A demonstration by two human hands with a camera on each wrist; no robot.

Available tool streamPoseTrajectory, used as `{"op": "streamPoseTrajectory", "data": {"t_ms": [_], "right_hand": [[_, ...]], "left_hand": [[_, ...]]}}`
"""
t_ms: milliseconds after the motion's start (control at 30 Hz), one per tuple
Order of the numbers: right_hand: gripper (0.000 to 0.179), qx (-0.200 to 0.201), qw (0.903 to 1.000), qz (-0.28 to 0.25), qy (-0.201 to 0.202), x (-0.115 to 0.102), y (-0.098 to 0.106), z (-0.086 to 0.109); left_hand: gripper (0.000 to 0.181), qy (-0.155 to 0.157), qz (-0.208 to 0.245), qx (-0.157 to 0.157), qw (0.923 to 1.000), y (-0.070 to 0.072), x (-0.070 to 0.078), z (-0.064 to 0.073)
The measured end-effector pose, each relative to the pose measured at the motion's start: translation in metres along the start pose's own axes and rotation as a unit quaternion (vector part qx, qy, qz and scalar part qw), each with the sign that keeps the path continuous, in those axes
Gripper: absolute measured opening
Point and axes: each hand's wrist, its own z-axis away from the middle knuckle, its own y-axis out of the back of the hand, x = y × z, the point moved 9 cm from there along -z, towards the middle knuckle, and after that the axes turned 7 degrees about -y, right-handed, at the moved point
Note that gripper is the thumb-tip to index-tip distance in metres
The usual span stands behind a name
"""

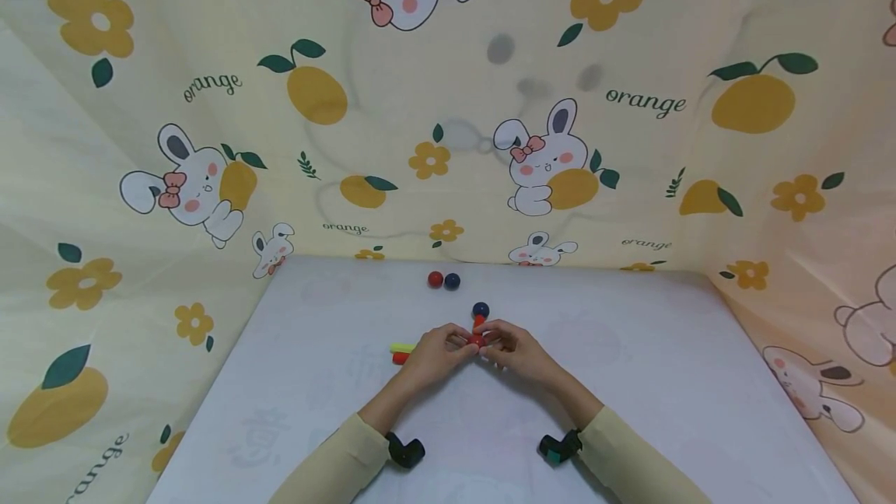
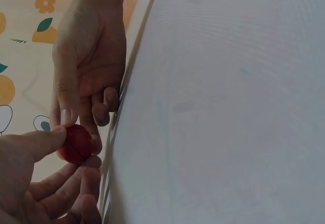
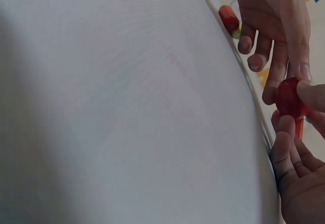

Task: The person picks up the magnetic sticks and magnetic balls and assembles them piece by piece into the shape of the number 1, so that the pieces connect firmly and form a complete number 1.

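Between my two hands is a small red ball (image 1: 477, 341), which shows a thin seam line in the left wrist view. My left hand (image 1: 435, 355) pinches it with thumb and fingers from the left. From the right, my right hand (image 1: 519, 352) grips the same ball with thumb and fingertips. Just beyond the ball lies a short orange-red stick (image 1: 479, 322), with a dark blue ball (image 1: 480, 309) at its far end. Whether the stick joins the red ball is hidden by the fingers.
Beside my left hand lie a yellow-green stick (image 1: 402, 348) and a red stick (image 1: 400, 358), partly covered by the hand. Farther back on the white table (image 1: 630, 364) sit another red ball (image 1: 435, 279) and another dark blue ball (image 1: 452, 281). A patterned cloth (image 1: 448, 99) hangs behind.
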Motion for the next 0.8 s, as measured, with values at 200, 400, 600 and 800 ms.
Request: {"op": "streamPoseTrajectory", "data": {"t_ms": [200,400,600,800], "right_hand": [[0.039,-0.009,0.9999,0.013,-0.005,-0.002,0.000,0.000],[0.038,-0.012,0.9998,0.013,-0.007,0.000,-0.001,-0.002],[0.038,-0.013,0.9999,-0.002,-0.008,0.000,-0.002,-0.003],[0.041,-0.020,0.9998,-0.004,-0.007,0.001,-0.001,-0.005]], "left_hand": [[0.035,-0.001,0.002,0.000,1.0000,0.001,0.001,0.001],[0.032,-0.001,-0.002,-0.001,1.0000,0.005,0.004,0.003],[0.025,0.007,-0.022,0.018,0.9996,0.018,0.004,0.004],[0.025,0.021,-0.023,0.032,0.9990,0.034,-0.001,0.006]]}}
